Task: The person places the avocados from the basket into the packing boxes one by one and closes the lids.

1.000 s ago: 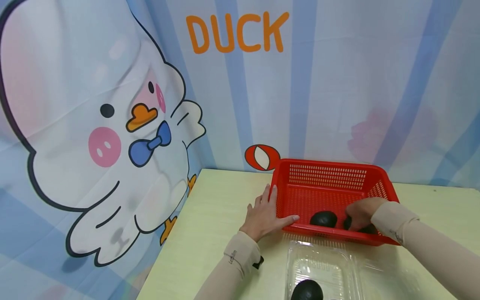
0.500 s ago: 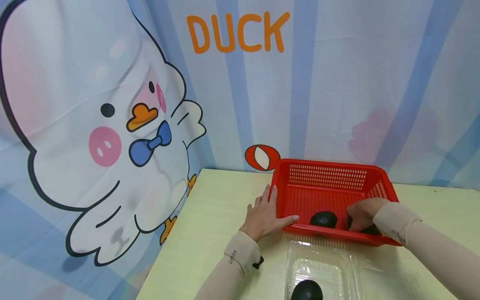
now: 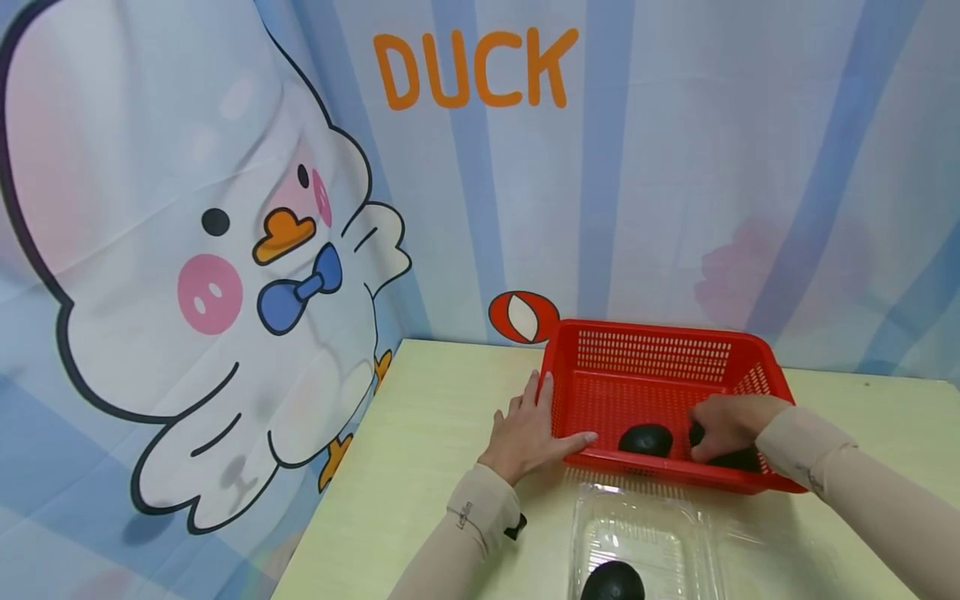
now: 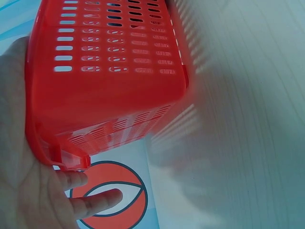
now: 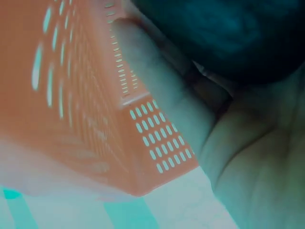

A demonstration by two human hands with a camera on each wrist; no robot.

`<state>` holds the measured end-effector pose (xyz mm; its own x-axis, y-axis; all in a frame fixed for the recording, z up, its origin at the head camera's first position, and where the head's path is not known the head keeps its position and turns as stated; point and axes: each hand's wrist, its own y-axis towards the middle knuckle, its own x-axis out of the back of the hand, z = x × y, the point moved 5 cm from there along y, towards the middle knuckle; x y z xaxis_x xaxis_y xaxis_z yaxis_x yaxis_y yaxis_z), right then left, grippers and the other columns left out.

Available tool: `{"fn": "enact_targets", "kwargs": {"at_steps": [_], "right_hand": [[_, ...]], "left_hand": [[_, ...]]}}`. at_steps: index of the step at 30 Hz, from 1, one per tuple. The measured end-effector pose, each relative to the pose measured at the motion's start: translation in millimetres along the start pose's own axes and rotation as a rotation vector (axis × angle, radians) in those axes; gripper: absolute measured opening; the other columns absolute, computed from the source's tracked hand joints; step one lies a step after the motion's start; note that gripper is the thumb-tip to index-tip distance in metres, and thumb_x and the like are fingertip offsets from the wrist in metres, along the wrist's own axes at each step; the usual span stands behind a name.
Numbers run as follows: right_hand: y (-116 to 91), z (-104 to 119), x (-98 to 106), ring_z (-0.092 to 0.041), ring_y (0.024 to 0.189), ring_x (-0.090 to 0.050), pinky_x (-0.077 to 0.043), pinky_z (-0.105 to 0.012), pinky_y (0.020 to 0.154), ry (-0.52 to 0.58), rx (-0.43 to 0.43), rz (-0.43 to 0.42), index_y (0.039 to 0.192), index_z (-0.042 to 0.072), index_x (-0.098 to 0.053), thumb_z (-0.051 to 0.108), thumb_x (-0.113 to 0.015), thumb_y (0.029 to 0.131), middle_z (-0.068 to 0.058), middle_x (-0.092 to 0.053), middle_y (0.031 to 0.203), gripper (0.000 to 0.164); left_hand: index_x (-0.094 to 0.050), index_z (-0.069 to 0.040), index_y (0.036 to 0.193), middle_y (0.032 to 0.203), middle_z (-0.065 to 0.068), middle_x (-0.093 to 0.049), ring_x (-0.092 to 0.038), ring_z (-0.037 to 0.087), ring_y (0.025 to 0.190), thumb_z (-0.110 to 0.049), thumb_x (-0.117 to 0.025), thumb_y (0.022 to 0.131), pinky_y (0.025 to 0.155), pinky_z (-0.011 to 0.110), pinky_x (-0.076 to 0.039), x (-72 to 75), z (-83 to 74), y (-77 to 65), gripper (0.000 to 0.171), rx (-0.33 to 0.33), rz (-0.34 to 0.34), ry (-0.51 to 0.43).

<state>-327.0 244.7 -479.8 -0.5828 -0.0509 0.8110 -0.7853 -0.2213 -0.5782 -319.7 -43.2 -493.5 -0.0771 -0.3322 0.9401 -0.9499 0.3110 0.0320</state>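
Observation:
A red plastic basket [image 3: 637, 392] with slotted walls stands at the back of the table. Inside, near its front wall, lies a dark avocado [image 3: 646, 440]. My right hand [image 3: 733, 423] reaches into the basket's right end, its fingers curled round another dark avocado [image 3: 738, 459], which it partly hides. Up close in the right wrist view, that avocado [image 5: 228, 36] sits against the fingers and palm. My left hand [image 3: 525, 433] rests spread at the basket's left front corner, thumb over the front rim. In the left wrist view, two fingers [image 4: 97, 202] extend past the rim.
In front of the basket is a clear plastic box [image 3: 588, 508], with one avocado [image 3: 613, 581] in it, cut off by the frame's edge. Its clear lid [image 3: 780, 550] seems to lie to the right. A printed duck curtain [image 3: 465, 208] hangs behind the pale table [image 3: 420, 417].
My right wrist and sleeve have shifted slightly right over the basket's end, with the hand still at the avocado. The left hand and the basket look almost unmoved.

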Motion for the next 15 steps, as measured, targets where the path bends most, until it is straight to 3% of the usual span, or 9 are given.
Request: {"fn": "enact_targets", "kwargs": {"at_steps": [4, 7, 11, 15], "right_hand": [[-5, 1, 6, -0.02, 0.077, -0.058, -0.056, -0.039, 0.07, 0.027, 0.041, -0.047, 0.11, 0.009, -0.059, 0.044, -0.078, 0.08, -0.004, -0.061, 0.083, 0.05], [-12, 4, 12, -0.022, 0.082, -0.058, -0.057, -0.043, 0.074, 0.043, 0.07, -0.099, 0.126, 0.001, -0.054, 0.044, -0.079, 0.079, -0.007, -0.061, 0.091, 0.069], [-26, 11, 23, -0.026, 0.087, -0.057, -0.058, -0.044, 0.074, 0.056, 0.111, -0.214, 0.142, -0.008, -0.043, 0.052, -0.078, 0.081, -0.014, -0.061, 0.104, 0.092], [-41, 18, 30, -0.026, 0.087, -0.056, -0.054, -0.036, 0.063, 0.057, 0.141, -0.341, 0.144, -0.004, -0.048, 0.061, -0.077, 0.079, -0.018, -0.061, 0.109, 0.096]], "left_hand": [[-0.013, -0.019, 0.165, 0.17, 0.006, -0.017, -0.042, 0.032, 0.141, -0.085, -0.051, 0.079, 0.107, 0.066, -0.041, -0.1, -0.8, 0.3, 0.115, -0.003, -0.001, -0.001], [-0.014, -0.019, 0.165, 0.17, 0.007, -0.018, -0.042, 0.032, 0.141, -0.085, -0.051, 0.079, 0.107, 0.067, -0.041, 0.1, -1.3, 0.4, 0.115, -0.004, -0.002, 0.001], [-0.014, -0.019, 0.165, 0.17, 0.007, -0.018, -0.041, 0.032, 0.142, -0.085, -0.052, 0.079, 0.107, 0.067, -0.04, 0.2, -1.4, -0.2, 0.115, -0.004, -0.001, 0.004], [-0.014, -0.019, 0.165, 0.17, 0.007, -0.018, -0.04, 0.032, 0.142, -0.085, -0.052, 0.078, 0.107, 0.067, -0.04, 1.0, -1.1, -0.5, 0.115, -0.004, -0.001, 0.003]]}}
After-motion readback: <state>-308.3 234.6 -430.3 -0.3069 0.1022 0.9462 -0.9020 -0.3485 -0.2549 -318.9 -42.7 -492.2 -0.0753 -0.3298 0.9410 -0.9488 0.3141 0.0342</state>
